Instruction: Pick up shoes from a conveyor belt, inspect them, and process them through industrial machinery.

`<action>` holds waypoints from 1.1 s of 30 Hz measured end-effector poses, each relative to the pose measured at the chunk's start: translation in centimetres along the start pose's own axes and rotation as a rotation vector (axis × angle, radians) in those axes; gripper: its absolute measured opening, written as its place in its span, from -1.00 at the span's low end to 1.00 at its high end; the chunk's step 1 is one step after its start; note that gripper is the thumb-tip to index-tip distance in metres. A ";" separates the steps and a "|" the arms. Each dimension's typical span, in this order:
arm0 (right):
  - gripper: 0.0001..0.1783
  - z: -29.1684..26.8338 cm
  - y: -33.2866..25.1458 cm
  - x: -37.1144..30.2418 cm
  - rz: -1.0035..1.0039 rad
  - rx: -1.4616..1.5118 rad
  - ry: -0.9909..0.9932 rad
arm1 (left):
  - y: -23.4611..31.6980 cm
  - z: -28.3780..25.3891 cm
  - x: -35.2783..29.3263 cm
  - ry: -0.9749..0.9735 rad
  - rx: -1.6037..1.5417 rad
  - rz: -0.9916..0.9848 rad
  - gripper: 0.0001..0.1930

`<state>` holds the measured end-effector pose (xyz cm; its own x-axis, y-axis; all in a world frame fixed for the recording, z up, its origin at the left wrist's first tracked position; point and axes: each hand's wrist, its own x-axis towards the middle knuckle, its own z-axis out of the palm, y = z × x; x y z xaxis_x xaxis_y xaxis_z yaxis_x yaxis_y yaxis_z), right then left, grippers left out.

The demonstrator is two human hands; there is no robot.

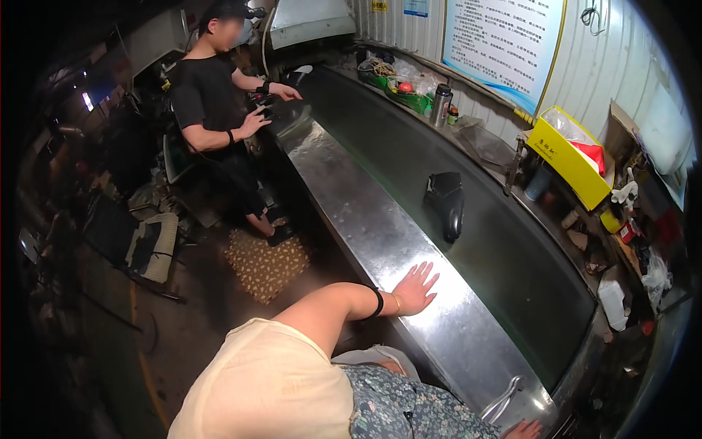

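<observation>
We have our left hand [415, 290] flat on the shiny metal worktop [351, 190], fingers spread apart and gripping nothing. Our right hand [523, 429] is cut off by the lower edge; its visible fingers are stretched out, clamped on nothing we can see. Just above it, on the worktop, lies a metal hand tool [504, 399]. Beyond the left hand and a little right, a black shoe [446, 205] sits on the dark belt [526, 293], its narrower end toward us. We judge the shoe light, stiffish and slightly slippery, best taken around its middle; the tool seems hard, rigid and smooth, best held by its long arms.
</observation>
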<state>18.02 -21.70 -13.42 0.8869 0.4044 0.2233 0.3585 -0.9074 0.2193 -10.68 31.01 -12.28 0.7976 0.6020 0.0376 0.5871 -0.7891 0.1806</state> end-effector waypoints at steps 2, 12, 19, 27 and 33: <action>-0.39 0.7 -0.5 0.3 0.022 0.016 0.052 | -0.2 -0.2 0.2 0.023 0.015 0.009 -0.37; -0.37 -2.3 -1.6 0.3 0.079 0.052 -0.081 | -0.6 1.3 -0.5 0.075 0.021 0.012 -0.36; -0.35 1.8 0.5 0.4 0.039 0.051 -0.022 | -0.2 0.1 0.2 -0.007 -0.018 0.005 -0.37; -0.39 1.4 0.3 0.5 0.039 0.034 -0.018 | -0.4 0.4 0.1 0.041 -0.021 0.022 -0.36; -0.38 -1.8 -0.8 0.2 0.076 0.095 -0.013 | -0.2 0.8 -0.4 0.017 -0.028 0.010 -0.36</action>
<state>17.36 -20.68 -11.85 0.9161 0.3333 0.2230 0.3158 -0.9423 0.1110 -10.98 30.87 -13.12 0.8010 0.5961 0.0560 0.5746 -0.7916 0.2076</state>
